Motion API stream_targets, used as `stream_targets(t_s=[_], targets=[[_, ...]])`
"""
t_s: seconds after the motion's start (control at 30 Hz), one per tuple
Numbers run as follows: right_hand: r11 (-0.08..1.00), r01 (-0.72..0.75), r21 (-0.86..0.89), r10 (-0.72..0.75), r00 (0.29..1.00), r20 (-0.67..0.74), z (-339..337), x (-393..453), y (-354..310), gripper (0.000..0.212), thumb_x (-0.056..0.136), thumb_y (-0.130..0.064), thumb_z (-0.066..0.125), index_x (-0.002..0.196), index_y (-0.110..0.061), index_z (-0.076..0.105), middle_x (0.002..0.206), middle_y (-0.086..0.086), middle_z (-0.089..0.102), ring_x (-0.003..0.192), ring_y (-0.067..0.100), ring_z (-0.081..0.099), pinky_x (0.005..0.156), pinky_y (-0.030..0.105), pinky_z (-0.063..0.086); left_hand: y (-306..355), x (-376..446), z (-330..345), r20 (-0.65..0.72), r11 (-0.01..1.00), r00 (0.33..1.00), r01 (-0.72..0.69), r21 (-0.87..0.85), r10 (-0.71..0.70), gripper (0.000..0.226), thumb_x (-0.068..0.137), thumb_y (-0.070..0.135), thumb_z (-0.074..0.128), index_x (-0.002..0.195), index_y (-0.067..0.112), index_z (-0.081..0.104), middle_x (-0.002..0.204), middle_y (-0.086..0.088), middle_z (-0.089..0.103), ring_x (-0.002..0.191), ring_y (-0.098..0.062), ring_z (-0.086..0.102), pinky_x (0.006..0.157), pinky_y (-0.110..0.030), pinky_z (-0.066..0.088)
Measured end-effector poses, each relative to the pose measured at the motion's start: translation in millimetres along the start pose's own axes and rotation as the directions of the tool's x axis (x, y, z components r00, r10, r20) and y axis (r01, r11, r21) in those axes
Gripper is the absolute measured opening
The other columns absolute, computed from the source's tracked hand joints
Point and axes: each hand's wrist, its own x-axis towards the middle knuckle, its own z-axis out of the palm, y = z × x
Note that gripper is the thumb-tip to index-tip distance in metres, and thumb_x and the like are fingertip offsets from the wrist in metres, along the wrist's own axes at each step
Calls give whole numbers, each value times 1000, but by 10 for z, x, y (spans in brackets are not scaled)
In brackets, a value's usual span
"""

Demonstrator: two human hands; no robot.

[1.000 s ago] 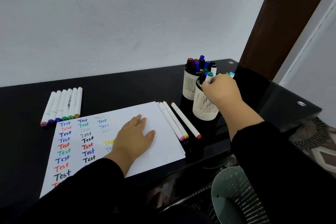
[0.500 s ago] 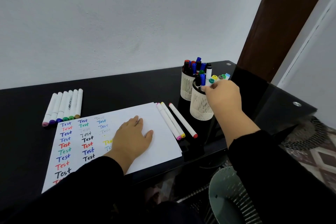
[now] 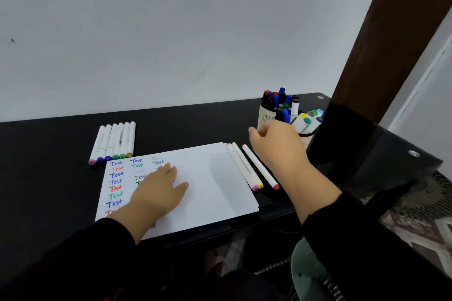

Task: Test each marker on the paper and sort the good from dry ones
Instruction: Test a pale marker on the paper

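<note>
Markers sorted far left (image 3: pixel 113 141): six white barrels in a row, coloured caps toward me, well out past my left fingertips on the black desk (image 3: pixel 49 178).
Paper (image 3: pixel 215 178): white sheet under my left palm, columns of "Test" words on the side left of my knuckles, bare white toward my right hand.
Left hand (image 3: pixel 159 190): flat, fingers straight and spread a little, pressing the sheet down, holding nothing.
Three loose markers (image 3: pixel 247 166): pink, yellow and red caps, lying just off the paper's right edge, below and close to my right fingers.
Right hand (image 3: pixel 276 144): hovering over the desk, back to the camera, fingers curled under; I cannot tell whether they grip anything.
Cups (image 3: pixel 265 115): two pots of untested markers just beyond my right knuckles.
Doing it well, I judge: keep the left palm planted, uncap fully, write in the bare area, then lay the marker with its proper group.
</note>
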Motion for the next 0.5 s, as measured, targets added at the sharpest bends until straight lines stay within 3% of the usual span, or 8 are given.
stream_targets(t_s=[0.1,0.27,0.5], targets=[[992,108,-69,-104,993,55,184,-17,-188,31,97,-36,42,82,-13,56,73,0,57,70,17,53,55,27,36,-246,-99,-41,-13,998,998,58,4,-58,66,97,52,25,151,18,8,158,2,0,144,-15,4,115,-33,8],[964,248,-98,-230,959,167,652,121,-512,32,97,-35,43,84,-10,58,77,4,59,65,17,52,54,28,38,-675,-260,-119,-50,993,992,112,-37,-114,63,97,49,28,151,23,9,157,7,-2,144,-14,4,115,-35,11],[928,367,-63,-340,904,261,1333,406,-945,29,96,-34,45,84,-12,58,80,1,56,66,16,48,50,26,33,-1044,-302,-109,-42,986,995,83,-143,-90,68,93,56,34,149,32,5,155,15,-8,144,-11,-2,114,-27,5]])
